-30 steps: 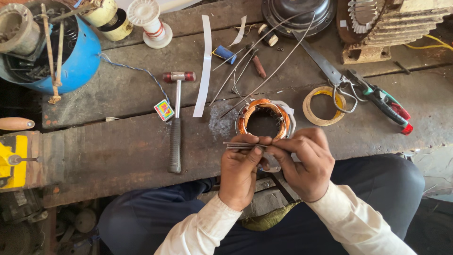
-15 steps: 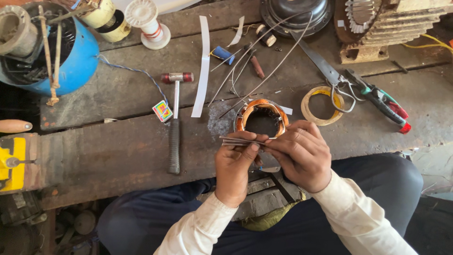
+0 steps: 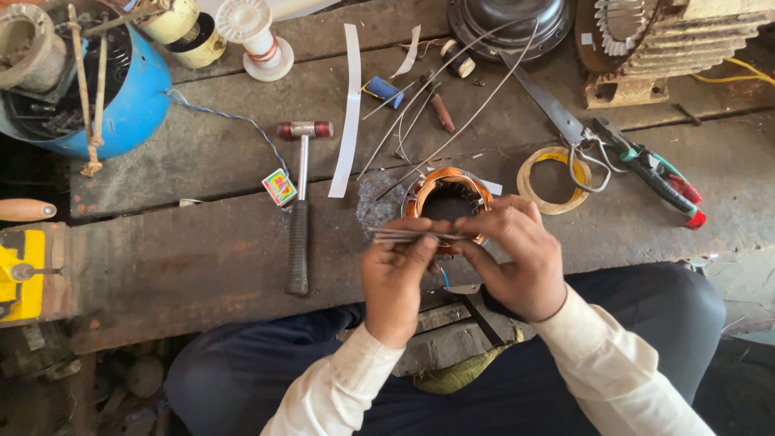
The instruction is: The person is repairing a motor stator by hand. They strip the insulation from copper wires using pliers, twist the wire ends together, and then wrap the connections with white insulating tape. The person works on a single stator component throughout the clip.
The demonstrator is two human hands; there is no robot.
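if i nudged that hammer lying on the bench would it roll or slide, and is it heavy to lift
The hammer lies flat on the rough wooden bench, so it would probably drag rather than slide freely. Its crosswise head likely stops it from rolling far. The head looks like metal with red caps, so it is probably head-heavy and would tip that way if lifted by the dark grip.

Cream long sleeves, dark navy trousers, bare left hand [image 3: 395,278] and right hand [image 3: 517,258]

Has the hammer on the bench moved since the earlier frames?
No. The hammer lies where it did, head beside the white strip and handle pointing toward the person, with the small colourful box at its left. Neither hand touches it.
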